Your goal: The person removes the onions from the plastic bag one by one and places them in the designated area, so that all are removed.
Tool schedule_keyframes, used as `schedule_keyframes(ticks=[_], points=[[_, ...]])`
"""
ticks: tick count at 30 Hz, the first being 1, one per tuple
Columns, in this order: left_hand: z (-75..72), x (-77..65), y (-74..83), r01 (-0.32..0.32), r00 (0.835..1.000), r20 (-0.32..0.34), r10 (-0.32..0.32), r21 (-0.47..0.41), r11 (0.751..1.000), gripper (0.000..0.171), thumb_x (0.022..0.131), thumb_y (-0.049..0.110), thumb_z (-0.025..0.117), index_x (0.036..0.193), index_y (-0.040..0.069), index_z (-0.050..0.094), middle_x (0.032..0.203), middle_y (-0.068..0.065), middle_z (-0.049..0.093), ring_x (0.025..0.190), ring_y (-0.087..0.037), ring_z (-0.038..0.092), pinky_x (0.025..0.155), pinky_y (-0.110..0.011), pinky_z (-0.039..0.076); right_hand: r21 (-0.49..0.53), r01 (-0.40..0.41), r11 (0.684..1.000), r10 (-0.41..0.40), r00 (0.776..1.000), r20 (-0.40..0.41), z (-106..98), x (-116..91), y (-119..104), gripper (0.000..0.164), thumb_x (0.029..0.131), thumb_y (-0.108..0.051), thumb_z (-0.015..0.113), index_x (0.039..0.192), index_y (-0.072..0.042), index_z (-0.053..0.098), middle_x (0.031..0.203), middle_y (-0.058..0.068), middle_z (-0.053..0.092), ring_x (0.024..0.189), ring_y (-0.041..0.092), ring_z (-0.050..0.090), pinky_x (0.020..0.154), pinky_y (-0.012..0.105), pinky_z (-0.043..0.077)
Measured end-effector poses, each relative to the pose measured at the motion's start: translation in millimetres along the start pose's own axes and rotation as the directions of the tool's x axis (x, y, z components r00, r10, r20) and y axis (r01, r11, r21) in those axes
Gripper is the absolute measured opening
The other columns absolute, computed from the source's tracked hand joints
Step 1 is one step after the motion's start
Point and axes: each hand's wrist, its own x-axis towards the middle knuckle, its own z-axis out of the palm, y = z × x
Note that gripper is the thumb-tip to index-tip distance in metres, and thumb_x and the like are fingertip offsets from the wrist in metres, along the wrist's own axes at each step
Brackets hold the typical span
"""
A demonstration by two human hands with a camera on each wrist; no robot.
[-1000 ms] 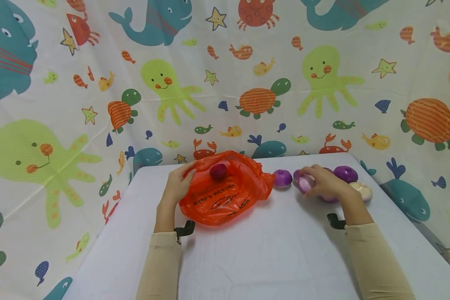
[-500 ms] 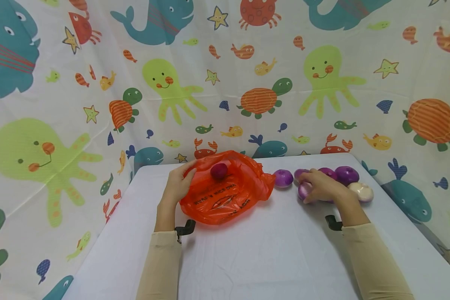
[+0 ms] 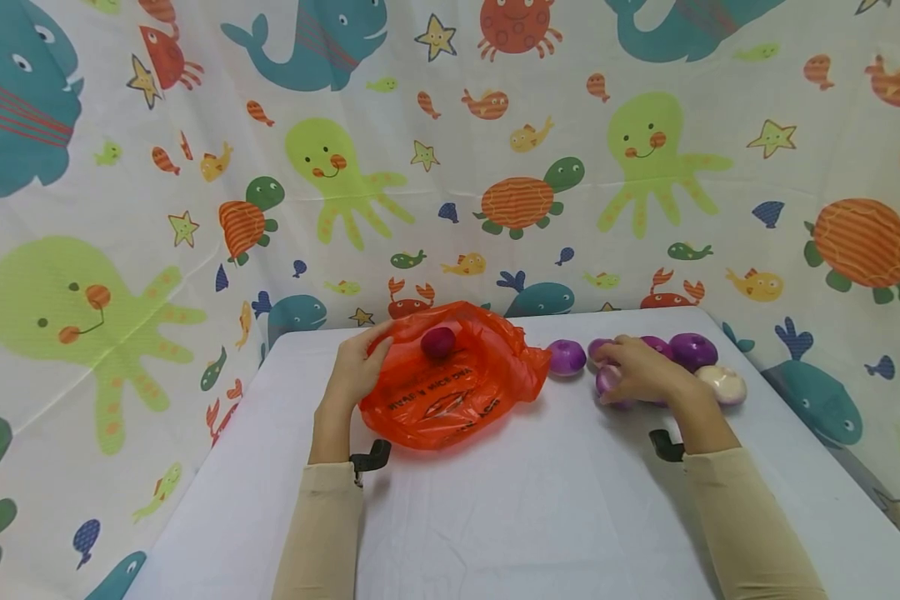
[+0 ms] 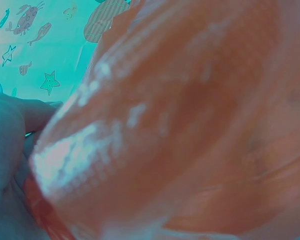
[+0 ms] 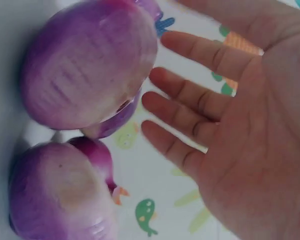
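Observation:
My left hand [image 3: 356, 367] grips the left edge of a red plastic bag [image 3: 420, 408] with dark print on it; in the left wrist view the bag [image 4: 140, 140] fills most of the picture beside the thumb [image 4: 30, 112]. Inside the bag lies a dark red onion [image 3: 438, 342]. On the right, my right hand [image 3: 648, 371] is over a purple onion [image 3: 609, 382]. The right wrist view shows its fingers [image 5: 177, 87] spread and nearly straight, beside a large purple-and-white onion [image 5: 90, 65]. Whether they touch it is unclear.
A purple onion [image 3: 566, 357] sits just right of the bag. Around the right hand lie more onions, including a dark purple one [image 3: 693, 352] and a white one [image 3: 722, 384]. The white-covered table [image 3: 495, 517] meets a patterned curtain [image 3: 450, 125] behind.
My right hand has shifted slightly down and left, and the onion under its thumb sits a little lower in view. The left hand and the bag stay put.

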Motion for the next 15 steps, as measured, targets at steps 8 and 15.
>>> schedule_keyframes(ticks=[8,15], points=[[1.9,0.6,0.3,-0.009,1.0,0.001,0.009,0.008,1.0,0.043,0.109,0.026,0.055,0.151,0.023,0.056,0.15,-0.008,0.06,0.141,-0.034,0.054,0.115,-0.058,0.046,0.084,0.209,0.974,-0.183,0.953,-0.242,9,14,-43,0.061,0.091,-0.032,0.081,0.144,-0.014,0.057,0.145,0.015,0.054,0.135,0.036,0.05,0.106,0.064,0.05],[3.3,0.1,2.1,-0.001,1.0,0.003,0.001,-0.001,1.0,0.044,0.109,0.025,0.055,0.152,0.02,0.055,0.151,-0.008,0.059,0.142,-0.035,0.053,0.115,-0.058,0.046,0.053,0.47,0.881,-0.417,0.824,-0.384,38,36,-93,0.054,0.093,-0.024,0.079,0.142,-0.013,0.059,0.145,0.009,0.055,0.137,0.029,0.052,0.106,0.051,0.056]])
